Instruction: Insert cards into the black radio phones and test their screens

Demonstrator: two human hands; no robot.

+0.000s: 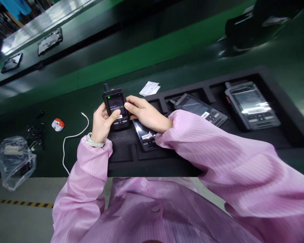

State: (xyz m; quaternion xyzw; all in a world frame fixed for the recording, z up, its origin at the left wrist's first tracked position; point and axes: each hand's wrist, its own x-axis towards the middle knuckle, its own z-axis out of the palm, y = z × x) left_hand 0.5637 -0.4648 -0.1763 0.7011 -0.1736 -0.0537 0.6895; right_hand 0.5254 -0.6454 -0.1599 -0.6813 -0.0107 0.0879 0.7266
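A black handheld radio phone (118,116) with a stub antenna is held upright over the tray; its lit screen reads "android" and a green light glows at its top. My left hand (102,123) wraps its left side, the thumb lying over the lower screen. My right hand (147,114) closes on its right edge with thumb and fingers. Under my right wrist lies a second radio phone (146,137), partly hidden. Another radio phone (201,109) rests at a slant in the tray, partly behind my right sleeve, and a grey one (253,106) sits in the right compartment.
The black foam tray (154,165) spans the bench front. A folded white paper (150,88) lies behind it. To the left are a white cable (76,135), an orange-and-white object (58,124), black cords (35,134) and a clear plastic bag (16,162). Device frames (50,41) rest on the far line.
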